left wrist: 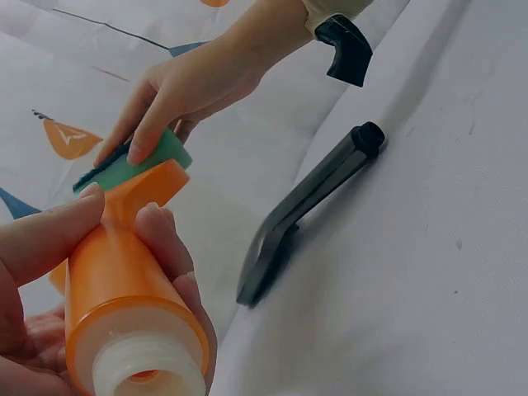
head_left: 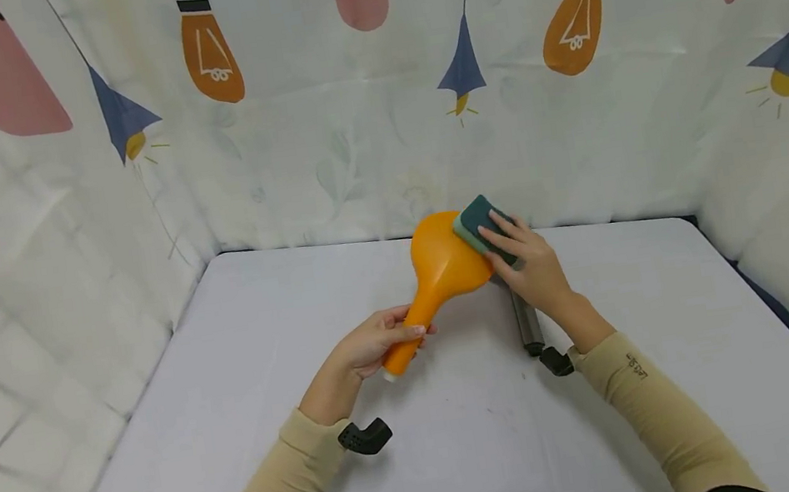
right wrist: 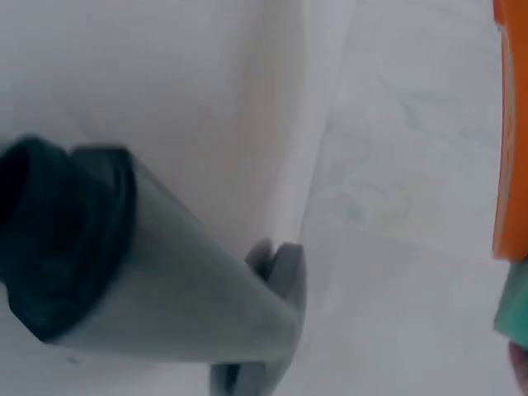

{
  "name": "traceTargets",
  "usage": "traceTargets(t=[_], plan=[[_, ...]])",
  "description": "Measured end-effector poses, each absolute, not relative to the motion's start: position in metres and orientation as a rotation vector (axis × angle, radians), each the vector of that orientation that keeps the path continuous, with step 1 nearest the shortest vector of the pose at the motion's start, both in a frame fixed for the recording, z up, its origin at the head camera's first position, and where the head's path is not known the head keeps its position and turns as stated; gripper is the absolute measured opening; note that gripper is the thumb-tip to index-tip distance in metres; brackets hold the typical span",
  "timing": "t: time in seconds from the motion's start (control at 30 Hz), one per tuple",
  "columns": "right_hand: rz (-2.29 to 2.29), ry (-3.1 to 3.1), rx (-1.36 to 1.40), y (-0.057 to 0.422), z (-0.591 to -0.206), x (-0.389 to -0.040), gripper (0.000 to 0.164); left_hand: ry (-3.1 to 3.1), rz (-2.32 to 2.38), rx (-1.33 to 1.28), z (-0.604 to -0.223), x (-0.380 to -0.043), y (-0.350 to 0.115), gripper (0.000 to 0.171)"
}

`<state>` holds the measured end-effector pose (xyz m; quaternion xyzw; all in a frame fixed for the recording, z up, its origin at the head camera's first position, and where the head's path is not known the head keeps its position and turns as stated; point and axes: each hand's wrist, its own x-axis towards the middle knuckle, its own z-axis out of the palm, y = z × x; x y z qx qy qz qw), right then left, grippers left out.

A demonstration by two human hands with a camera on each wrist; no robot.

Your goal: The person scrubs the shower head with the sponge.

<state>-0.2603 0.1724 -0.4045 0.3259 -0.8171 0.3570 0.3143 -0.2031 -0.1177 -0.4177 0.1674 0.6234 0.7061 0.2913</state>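
Observation:
My left hand (head_left: 381, 342) grips the handle of an orange hand-held shower head (head_left: 445, 256) that is raised above the table, its head pointing up and away. In the left wrist view, the thumb and fingers wrap the handle, and its white threaded end (left wrist: 148, 363) faces the camera. My right hand (head_left: 537, 268) holds a green sponge (head_left: 471, 227) with a darker scouring side against the right edge of the shower head. Only a fingertip and part of the sponge (right wrist: 516, 309) show in the right wrist view.
A dark grey piece, which looks like another shower head (head_left: 527, 324), lies on the white table (head_left: 280, 296) below my right hand. The right wrist view shows its handle (right wrist: 181, 289) up close. A printed cloth wall (head_left: 321, 155) stands behind the table.

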Motion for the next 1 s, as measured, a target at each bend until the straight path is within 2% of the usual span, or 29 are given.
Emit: traceTargets(t=[0.2, 0.53, 0.8, 1.0], plan=[[1.041, -2.300, 0.671, 0.171, -0.396, -0.262, 0.040, 1.675, 1.824, 0.466, -0.419, -0.200, -0.111, 0.041], [0.718, -2.231, 1.055, 0.145, -0.398, -0.245, 0.043, 1.707, 1.797, 0.457, -0.426, -0.199, -0.105, 0.041], [0.949, -2.255, 0.787, 0.158, -0.401, -0.243, 0.043, 1.691, 1.835, 0.390, -0.426, -0.199, -0.109, 0.043], [1.041, -2.181, 0.719, 0.172, -0.404, -0.242, 0.044, 1.645, 1.898, 0.302, -0.420, -0.201, -0.113, 0.043]])
